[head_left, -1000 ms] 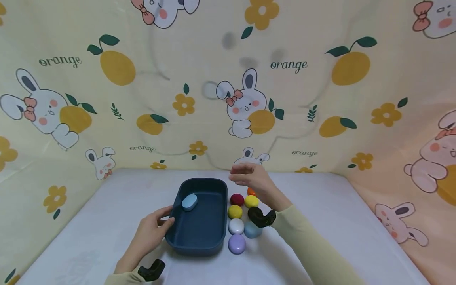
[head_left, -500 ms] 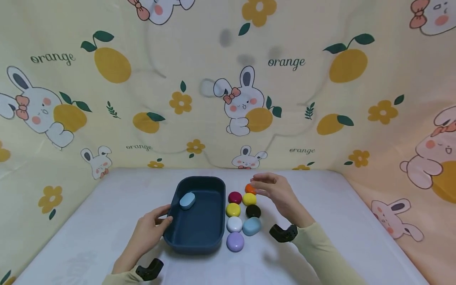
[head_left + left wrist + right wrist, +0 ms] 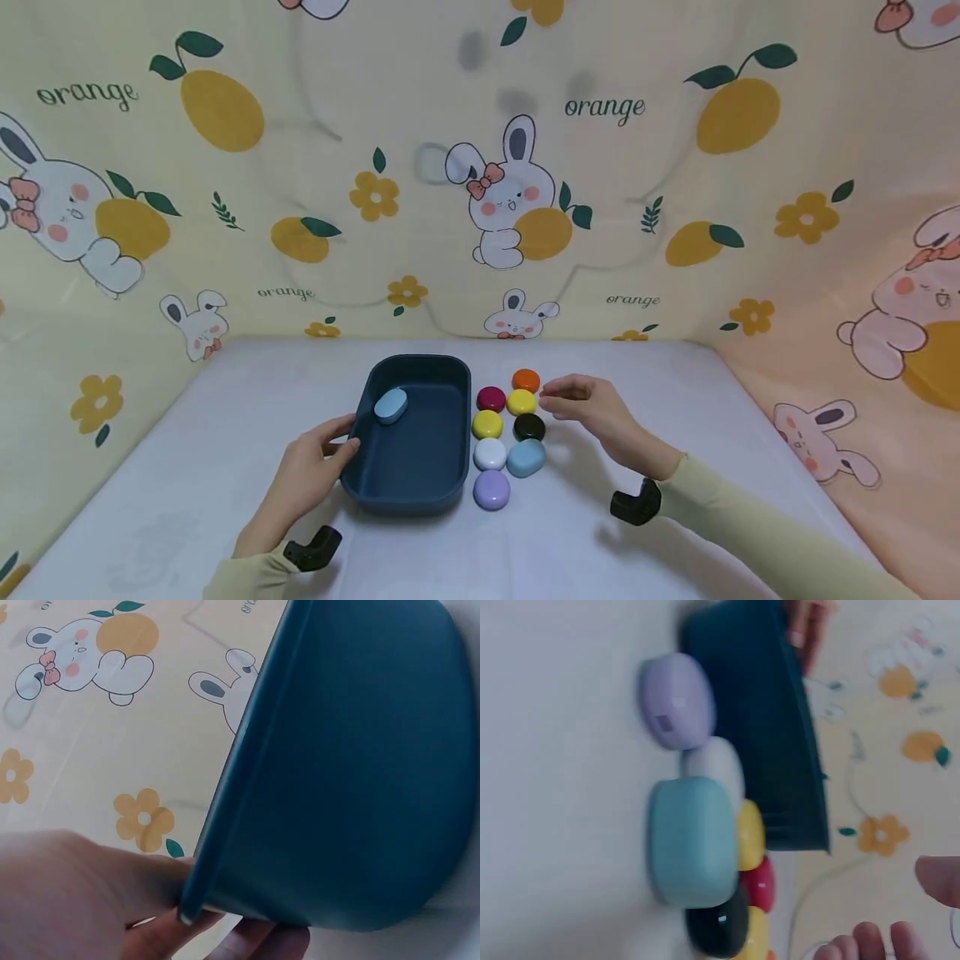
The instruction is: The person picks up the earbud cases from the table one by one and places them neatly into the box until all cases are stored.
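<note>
STEP: apparent pickup | LEFT HAND (image 3: pixel 309 475): fingers pinching tray (image 3: pixel 416 471), left side | RIGHT HAND (image 3: pixel 600 419): fingers parted, unloaded, right of far yellow piece (image 3: pixel 521 402) | BLUE PIECE (image 3: pixel 391 406): in tray, far left | NEXT: likely needs fingertip pinch

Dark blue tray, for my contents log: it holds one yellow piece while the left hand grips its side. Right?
No: the piece in the dark blue tray is light blue, not yellow, as the head view shows. The left hand does grip the tray's side.

Soft light casts faint shadows toward the near edge of the flat white surface (image 3: pixel 675 400). The right wrist view is blurred.
</note>
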Demonstrator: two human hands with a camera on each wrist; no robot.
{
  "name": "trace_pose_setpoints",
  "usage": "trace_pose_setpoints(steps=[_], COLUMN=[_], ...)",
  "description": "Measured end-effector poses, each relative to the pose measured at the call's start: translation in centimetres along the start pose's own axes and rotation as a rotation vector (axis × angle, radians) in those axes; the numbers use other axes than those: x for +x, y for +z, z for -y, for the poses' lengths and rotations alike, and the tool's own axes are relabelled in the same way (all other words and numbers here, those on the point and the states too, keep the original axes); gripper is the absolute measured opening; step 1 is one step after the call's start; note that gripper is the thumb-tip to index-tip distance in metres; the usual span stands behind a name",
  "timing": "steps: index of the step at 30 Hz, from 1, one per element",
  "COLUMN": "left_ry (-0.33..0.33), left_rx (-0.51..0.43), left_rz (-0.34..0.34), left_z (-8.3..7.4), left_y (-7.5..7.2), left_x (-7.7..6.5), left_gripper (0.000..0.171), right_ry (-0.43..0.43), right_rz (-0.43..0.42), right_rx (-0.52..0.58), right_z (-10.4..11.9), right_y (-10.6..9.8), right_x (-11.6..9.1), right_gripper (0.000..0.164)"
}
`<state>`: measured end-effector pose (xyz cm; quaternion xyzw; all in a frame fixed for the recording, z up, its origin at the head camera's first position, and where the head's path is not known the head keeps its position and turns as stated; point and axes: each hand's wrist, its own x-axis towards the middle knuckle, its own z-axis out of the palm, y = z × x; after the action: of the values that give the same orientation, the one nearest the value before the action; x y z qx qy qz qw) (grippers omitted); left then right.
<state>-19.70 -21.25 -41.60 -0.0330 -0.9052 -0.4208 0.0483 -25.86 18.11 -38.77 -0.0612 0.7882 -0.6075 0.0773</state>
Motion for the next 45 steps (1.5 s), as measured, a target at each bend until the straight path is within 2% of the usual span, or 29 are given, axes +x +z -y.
trace_pose_setpoints(steps=[5, 11, 18, 23, 30, 36, 40, 45], left_ry=[0.010, 0.022, 0.000, -0.013, -0.021, -0.036, -0.038, -0.029], left_rx=[0.017, 0.007, 0.016, 0.013, 0.002, 0.008, 0.011, 0.009], left_rz=[-0.020, -0.017, -0.016, -0.012, -0.011, -0.008, -0.011, -0.013], left_z=[-0.2, -0.2, -0.2, -0.4, -0.4, -0.3, -0.2, -0.2], left_y=[-0.4, -0.2, 0.3, 0.4, 0.3, 0.4, 0.4, 0.4], left_x=[0.3, 0.5, 0.5, 0.4, 0.2, 0.0, -0.1, 0.0], left_gripper=[0.044, 0.043, 0.044, 0.044, 0.044, 0.044, 0.044, 0.044], right_ry=[-0.031, -0.053, -0.023, -0.054, -0.062, -0.064, -0.071, -0.038], right_rz=[0.023, 0.008, 0.042, 0.056, 0.120, 0.192, 0.205, 0.198], right_rx=[-0.049, -0.110, -0.166, -0.207, -0.210, -0.184, -0.189, -0.208], right_z=[-1.1, -2.7, -3.9, -3.7, -4.0, -4.9, -5.1, -5.3], right_y=[-0.3, -1.0, -1.1, -1.6, -2.3, -1.9, -1.5, -1.2], right_x=[1.2, 2.4, 2.6, 2.7, 3.2, 3.4, 3.4, 3.5], right_gripper=[0.044, 0.037, 0.036, 0.036, 0.040, 0.040, 0.041, 0.042])
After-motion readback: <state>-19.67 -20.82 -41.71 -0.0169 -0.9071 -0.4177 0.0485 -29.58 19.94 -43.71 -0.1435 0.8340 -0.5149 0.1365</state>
